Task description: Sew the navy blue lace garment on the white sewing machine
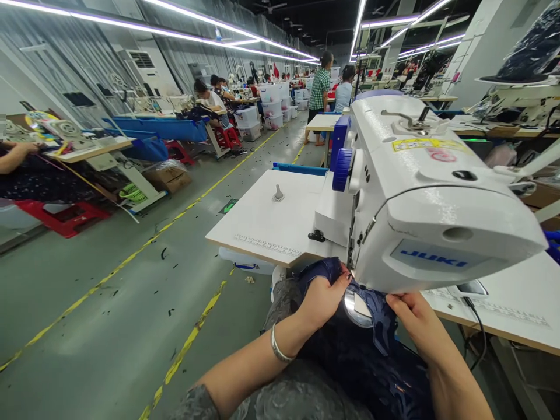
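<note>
A white JUKI sewing machine (pixel 464 245) stands in front of me, its head reaching over dark navy patterned fabric (pixel 359 367). My left hand (pixel 321 300), with a silver bangle at the wrist, pinches the fabric just left of the needle area. On the other side, my right hand (pixel 411 312) grips the fabric edge below the machine's head. Between the two hands a shiny rounded metal part (pixel 357 308) of the machine shows. The cloth hangs down over my lap. The needle itself is hidden by the head and fingers.
The white sewing table (pixel 266 210) has a printed ruler along its front edge and a small grey knob (pixel 278 193). A black cable (pixel 481 332) hangs at the right. Red stools (pixel 65 217), other workstations and people line the aisle, which has yellow floor tape (pixel 192 338).
</note>
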`<state>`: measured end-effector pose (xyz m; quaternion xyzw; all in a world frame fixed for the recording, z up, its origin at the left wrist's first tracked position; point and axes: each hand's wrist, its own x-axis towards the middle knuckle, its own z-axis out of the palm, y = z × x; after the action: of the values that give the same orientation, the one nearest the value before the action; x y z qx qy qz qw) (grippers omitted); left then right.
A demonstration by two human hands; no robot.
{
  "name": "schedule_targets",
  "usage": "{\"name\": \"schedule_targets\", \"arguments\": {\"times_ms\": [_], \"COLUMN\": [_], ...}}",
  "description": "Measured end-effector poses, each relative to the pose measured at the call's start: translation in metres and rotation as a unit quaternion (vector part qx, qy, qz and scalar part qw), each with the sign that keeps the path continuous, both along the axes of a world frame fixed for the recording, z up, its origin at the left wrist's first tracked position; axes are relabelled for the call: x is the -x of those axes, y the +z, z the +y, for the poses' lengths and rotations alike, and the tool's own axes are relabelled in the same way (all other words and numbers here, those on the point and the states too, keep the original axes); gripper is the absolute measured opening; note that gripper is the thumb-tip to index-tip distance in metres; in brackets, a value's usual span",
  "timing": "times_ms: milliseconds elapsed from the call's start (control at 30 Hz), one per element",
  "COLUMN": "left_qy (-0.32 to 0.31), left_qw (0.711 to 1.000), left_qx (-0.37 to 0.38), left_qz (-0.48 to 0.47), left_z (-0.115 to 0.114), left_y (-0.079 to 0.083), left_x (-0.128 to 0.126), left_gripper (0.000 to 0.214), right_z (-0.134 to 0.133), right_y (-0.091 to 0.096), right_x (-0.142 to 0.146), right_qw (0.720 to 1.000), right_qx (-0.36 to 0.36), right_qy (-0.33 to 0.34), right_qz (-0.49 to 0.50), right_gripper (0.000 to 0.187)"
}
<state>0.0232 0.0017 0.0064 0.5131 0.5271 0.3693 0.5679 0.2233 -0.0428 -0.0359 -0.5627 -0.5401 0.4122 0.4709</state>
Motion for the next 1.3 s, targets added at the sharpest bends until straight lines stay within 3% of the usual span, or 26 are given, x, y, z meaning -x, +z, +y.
{"name": "schedule_targets", "arguments": {"times_ms": [267,933,1133,1300], "left_qy": [0.014,-0.057,-0.073,-0.05], "left_qw": [0.999,0.998,0.995,0.952], "left_qx": [-0.03,-0.021,-0.039,0.126], "left_qz": [0.021,0.016,-0.064,-0.275], "left_z": [0.001,0.0,0.001,0.006], "left_y": [-0.001,-0.01,-0.009,-0.01], "left_x": [0.001,0.013,0.017,0.025], "left_gripper": [0.02,0.035,0.024,0.03], "right_z": [-0.001,-0.004,-0.004,-0.004], "right_y": [0.001,-0.023,-0.023,-0.02], "right_x": [0.001,-0.007,-0.005,-0.003], "right_qw": [1.0,0.998,0.998,0.998], "right_qx": [0.018,0.049,0.045,0.043], "right_qy": [-0.024,-0.032,-0.036,-0.049], "right_qz": [-0.001,0.013,0.018,0.004], "right_gripper": [0.023,0.04,0.04,0.039]}}
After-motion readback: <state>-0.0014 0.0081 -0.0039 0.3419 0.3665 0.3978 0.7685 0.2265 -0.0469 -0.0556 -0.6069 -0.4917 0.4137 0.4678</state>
